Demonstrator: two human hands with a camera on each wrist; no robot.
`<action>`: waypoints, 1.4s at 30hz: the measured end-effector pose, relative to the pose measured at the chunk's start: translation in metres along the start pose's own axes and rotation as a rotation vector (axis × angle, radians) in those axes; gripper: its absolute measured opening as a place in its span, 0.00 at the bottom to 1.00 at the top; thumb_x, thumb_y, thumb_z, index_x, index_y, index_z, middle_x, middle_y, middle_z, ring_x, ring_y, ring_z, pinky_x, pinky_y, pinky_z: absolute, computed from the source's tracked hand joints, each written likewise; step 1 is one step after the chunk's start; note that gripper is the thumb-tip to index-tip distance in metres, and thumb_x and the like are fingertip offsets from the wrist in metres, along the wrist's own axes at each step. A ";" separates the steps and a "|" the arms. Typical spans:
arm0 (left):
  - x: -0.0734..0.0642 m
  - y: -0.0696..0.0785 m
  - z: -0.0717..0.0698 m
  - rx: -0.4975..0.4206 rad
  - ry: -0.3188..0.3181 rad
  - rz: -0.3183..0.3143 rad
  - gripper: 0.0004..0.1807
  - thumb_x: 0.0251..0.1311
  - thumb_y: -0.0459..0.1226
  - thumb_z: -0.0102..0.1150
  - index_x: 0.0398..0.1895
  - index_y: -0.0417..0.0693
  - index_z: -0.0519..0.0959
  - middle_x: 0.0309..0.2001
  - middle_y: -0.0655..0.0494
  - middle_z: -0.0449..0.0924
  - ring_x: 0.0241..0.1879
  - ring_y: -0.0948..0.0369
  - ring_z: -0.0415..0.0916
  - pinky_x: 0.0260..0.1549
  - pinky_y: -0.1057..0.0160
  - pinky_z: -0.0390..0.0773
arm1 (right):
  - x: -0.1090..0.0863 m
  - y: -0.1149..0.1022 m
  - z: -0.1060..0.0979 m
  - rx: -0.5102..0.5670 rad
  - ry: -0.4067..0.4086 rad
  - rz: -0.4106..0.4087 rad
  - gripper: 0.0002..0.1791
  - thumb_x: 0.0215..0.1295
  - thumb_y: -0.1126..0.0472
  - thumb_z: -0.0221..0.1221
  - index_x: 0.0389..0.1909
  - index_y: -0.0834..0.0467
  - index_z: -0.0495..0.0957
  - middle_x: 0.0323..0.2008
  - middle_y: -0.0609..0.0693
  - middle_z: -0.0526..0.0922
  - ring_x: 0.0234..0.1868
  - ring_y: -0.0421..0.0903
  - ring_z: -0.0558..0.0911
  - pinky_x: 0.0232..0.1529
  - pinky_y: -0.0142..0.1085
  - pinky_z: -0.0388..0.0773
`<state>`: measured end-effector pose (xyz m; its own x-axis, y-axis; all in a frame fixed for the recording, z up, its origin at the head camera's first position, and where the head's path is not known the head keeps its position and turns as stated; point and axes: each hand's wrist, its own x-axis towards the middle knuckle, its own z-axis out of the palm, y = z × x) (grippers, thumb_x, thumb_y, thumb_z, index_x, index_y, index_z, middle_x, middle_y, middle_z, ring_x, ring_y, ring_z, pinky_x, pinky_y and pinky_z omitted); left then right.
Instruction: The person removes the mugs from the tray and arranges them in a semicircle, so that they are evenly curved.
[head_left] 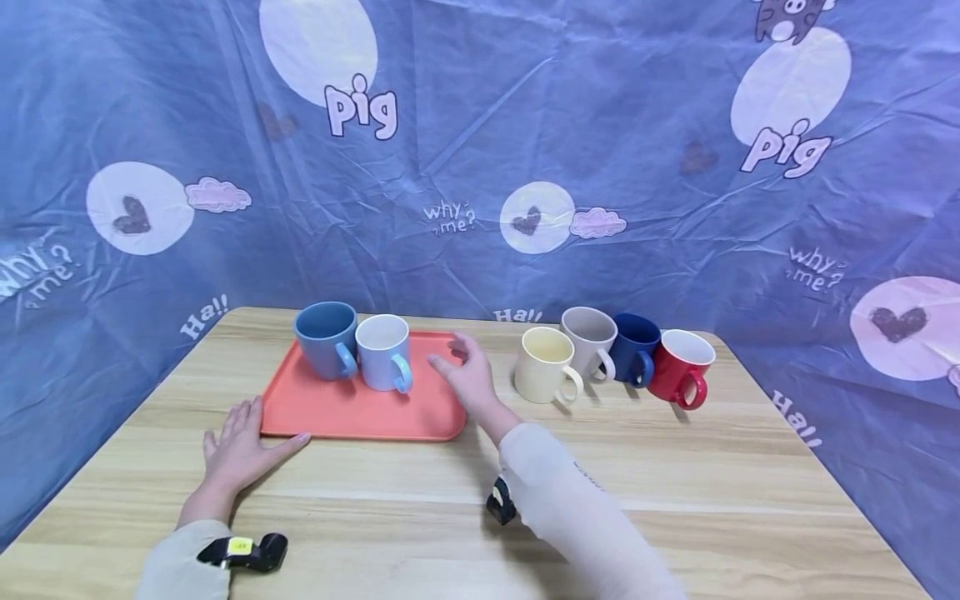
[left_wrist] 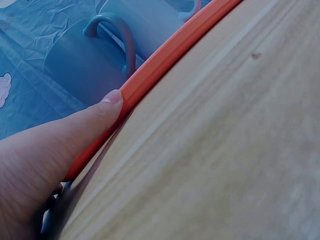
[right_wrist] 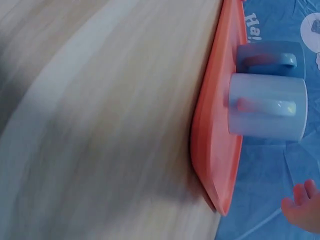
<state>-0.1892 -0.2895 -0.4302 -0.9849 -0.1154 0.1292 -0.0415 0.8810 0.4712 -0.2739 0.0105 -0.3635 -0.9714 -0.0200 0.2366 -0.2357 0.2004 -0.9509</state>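
Observation:
A coral-red tray (head_left: pixel 352 414) lies on the table with a teal-blue mug (head_left: pixel 324 343) and a light-blue mug (head_left: pixel 381 360) upright side by side on it. My left hand (head_left: pixel 238 446) is spread at the tray's front left corner, its fingers along the left side. In the left wrist view the thumb (left_wrist: pixel 95 116) rests against the tray's rim. Above the tray's right end is my right hand (head_left: pixel 471 379), its fingers loosely bent and nothing in them. The right wrist view shows its fingertips (right_wrist: pixel 300 196) apart from the light-blue mug (right_wrist: pixel 267 125).
To the right of the tray stand a cream mug (head_left: pixel 542 371), a grey mug (head_left: pixel 587 337), a navy mug (head_left: pixel 632 346) and a red mug (head_left: pixel 675 371), close together. Behind the wooden table (head_left: pixel 390 517) hangs a blue printed cloth (head_left: pixel 450 167).

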 end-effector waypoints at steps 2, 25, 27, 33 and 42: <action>0.000 0.001 0.000 0.000 0.000 -0.001 0.59 0.42 0.65 0.51 0.63 0.29 0.41 0.59 0.25 0.42 0.59 0.35 0.34 0.46 0.34 0.24 | -0.001 0.001 0.007 0.018 -0.011 0.013 0.30 0.47 0.63 0.63 0.53 0.67 0.65 0.45 0.60 0.73 0.48 0.53 0.71 0.49 0.42 0.66; 0.000 0.001 0.000 0.005 0.006 -0.001 0.59 0.42 0.65 0.50 0.62 0.28 0.41 0.59 0.25 0.42 0.59 0.35 0.34 0.47 0.34 0.24 | -0.014 0.005 0.049 0.189 -0.116 0.140 0.25 0.48 0.69 0.61 0.49 0.70 0.66 0.32 0.57 0.77 0.33 0.45 0.77 0.34 0.32 0.74; 0.000 0.000 0.000 0.005 0.003 -0.003 0.59 0.42 0.65 0.50 0.62 0.29 0.41 0.59 0.25 0.42 0.59 0.35 0.34 0.46 0.34 0.24 | -0.016 0.005 0.049 0.199 -0.109 0.159 0.24 0.48 0.70 0.60 0.48 0.69 0.66 0.29 0.55 0.75 0.30 0.43 0.76 0.31 0.31 0.74; 0.000 -0.001 0.001 0.004 -0.002 -0.010 0.60 0.41 0.66 0.50 0.62 0.29 0.41 0.59 0.25 0.41 0.59 0.35 0.34 0.46 0.34 0.23 | -0.020 0.005 0.048 0.210 -0.048 0.202 0.23 0.47 0.73 0.59 0.47 0.66 0.68 0.25 0.51 0.71 0.27 0.41 0.71 0.28 0.29 0.73; -0.001 0.000 0.001 0.002 -0.011 -0.010 0.59 0.42 0.65 0.51 0.62 0.28 0.41 0.59 0.24 0.41 0.59 0.35 0.34 0.47 0.35 0.23 | -0.027 0.014 0.046 0.202 0.121 0.140 0.13 0.44 0.74 0.60 0.36 0.67 0.76 0.27 0.52 0.75 0.32 0.43 0.73 0.33 0.31 0.74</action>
<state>-0.1886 -0.2884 -0.4311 -0.9861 -0.1198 0.1150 -0.0521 0.8806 0.4710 -0.2527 -0.0308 -0.3926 -0.9873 0.1139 0.1109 -0.1124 -0.0069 -0.9936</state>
